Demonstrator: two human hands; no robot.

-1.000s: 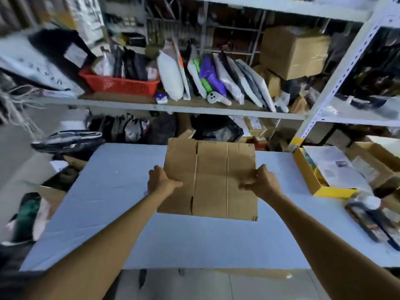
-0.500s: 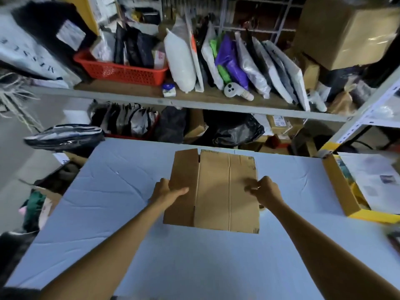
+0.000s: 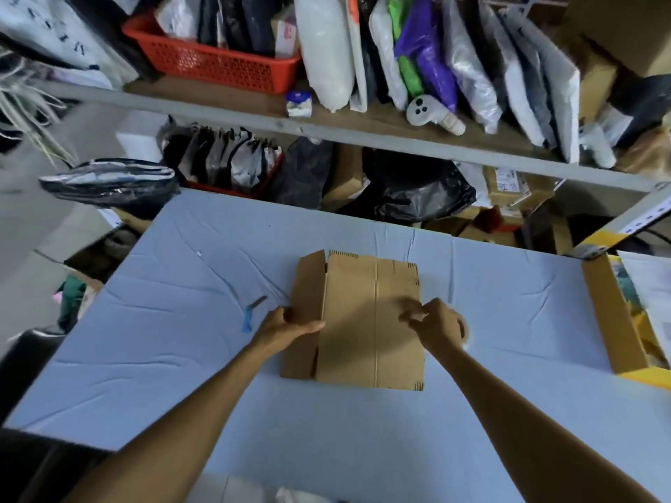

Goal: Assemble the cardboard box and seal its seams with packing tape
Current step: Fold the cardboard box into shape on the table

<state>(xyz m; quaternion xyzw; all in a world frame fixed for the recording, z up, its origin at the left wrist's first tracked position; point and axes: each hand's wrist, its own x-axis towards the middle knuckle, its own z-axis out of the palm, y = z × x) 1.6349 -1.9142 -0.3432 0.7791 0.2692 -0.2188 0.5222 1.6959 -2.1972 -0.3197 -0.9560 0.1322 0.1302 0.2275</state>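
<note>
A flattened brown cardboard box [image 3: 359, 321] lies on the light blue table [image 3: 181, 357], its left panel partly lifted. My left hand [image 3: 287, 323] grips that left edge, thumb on top of the cardboard. My right hand [image 3: 434, 326] presses on the right part of the box, fingers curled at its surface. Just behind my right hand a pale roll of packing tape [image 3: 466, 330] peeks out, mostly hidden by the hand.
A small blue strip [image 3: 248, 319] lies on the table left of the box. An open cardboard tray with yellow edges [image 3: 613, 321] sits at the right. Shelves behind the table hold a red basket [image 3: 214, 63], bags and parcels.
The camera has tilted down and moved nearer to the table. Both hands stay at the sides of the box, and its left panel has lifted slightly.
</note>
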